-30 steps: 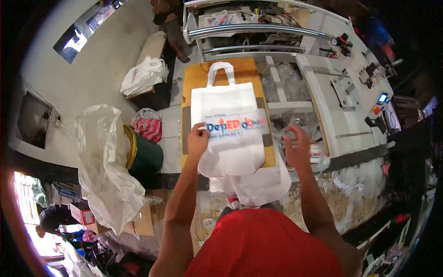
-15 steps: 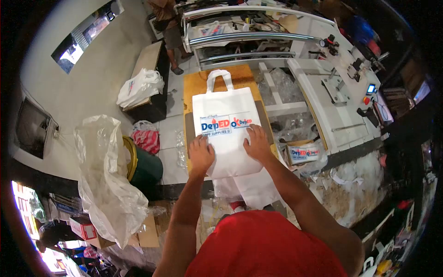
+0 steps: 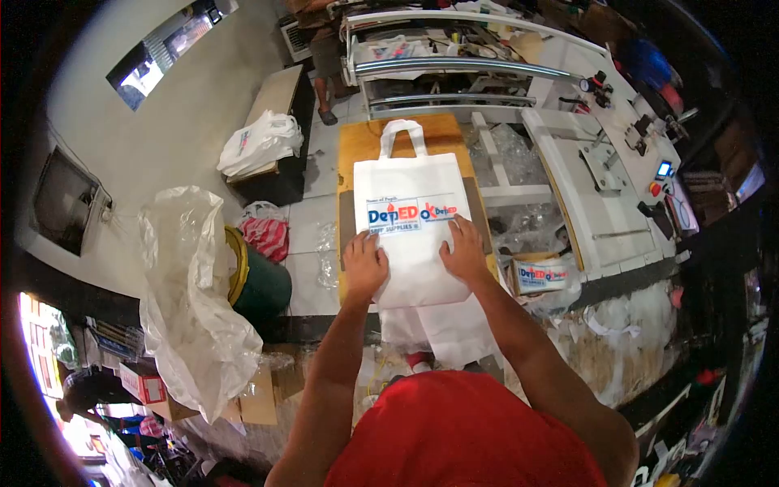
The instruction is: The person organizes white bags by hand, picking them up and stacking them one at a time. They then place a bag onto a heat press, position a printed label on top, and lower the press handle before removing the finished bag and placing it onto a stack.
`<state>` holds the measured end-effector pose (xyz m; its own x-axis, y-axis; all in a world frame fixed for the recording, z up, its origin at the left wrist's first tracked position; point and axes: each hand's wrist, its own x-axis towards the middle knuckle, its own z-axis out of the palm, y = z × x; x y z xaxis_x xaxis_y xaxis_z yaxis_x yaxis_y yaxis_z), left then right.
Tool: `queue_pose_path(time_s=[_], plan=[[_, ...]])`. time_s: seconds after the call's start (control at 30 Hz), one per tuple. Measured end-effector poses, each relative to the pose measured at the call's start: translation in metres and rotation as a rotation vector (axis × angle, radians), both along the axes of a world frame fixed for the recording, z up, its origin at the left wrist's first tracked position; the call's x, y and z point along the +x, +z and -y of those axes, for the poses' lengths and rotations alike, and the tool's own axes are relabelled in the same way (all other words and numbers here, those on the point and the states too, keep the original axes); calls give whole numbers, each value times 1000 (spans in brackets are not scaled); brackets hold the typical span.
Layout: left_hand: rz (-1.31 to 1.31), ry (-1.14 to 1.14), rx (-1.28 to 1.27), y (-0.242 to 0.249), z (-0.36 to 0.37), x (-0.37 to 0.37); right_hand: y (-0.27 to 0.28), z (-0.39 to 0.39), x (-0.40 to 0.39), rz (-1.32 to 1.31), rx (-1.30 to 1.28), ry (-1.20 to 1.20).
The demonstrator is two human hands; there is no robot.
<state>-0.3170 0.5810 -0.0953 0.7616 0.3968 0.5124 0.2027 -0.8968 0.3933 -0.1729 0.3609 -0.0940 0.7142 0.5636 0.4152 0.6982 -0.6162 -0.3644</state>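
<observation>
A white tote bag (image 3: 422,272) lies flat in front of me, its handles pointing away, with blue and red DepED print across its middle. Under it is an orange-brown board (image 3: 357,138) with a darker pad. On the bag's left edge rests my left hand (image 3: 365,266), thumb apart from the fingers. My right hand (image 3: 466,253) lies flat on the right side, fingertips just below the print. Both hands are open and touch the fabric. More white fabric (image 3: 454,331) hangs below the near edge of the bag.
A white machine frame with metal rollers (image 3: 471,66) stands behind and right. Stacked white bags (image 3: 261,146) sit on a dark cabinet at left. A green bin (image 3: 264,280) stands beside clear plastic sheeting (image 3: 191,292). A box of printed pieces (image 3: 542,276) is at right. A person (image 3: 324,57) stands behind.
The whole view has shifted slightly, so the scene sits a little farther right. Both hands stay on the tote bag in nearly the same places.
</observation>
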Motion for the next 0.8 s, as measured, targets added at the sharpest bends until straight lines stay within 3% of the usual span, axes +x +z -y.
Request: queue_pose_path(time_s=[0.4,0.53,0.6,0.7,0.77,0.8], plan=[[71,-25,-60,-1,-3,0,-1,3,0,-33,-5,-6],[193,59,-301,1,-12,-12,12,10,8,-47,171,13],[259,54,-191,8,-20,-26,23,28,17,-28,272,25],[256,95,-309,64,-7,-42,56,87,24,46,338,-43],[361,-184,-668,137,20,-42,64,129,21,13,319,-109],[447,-326,-635,186,41,-44,64,151,15,-78,395,-130]])
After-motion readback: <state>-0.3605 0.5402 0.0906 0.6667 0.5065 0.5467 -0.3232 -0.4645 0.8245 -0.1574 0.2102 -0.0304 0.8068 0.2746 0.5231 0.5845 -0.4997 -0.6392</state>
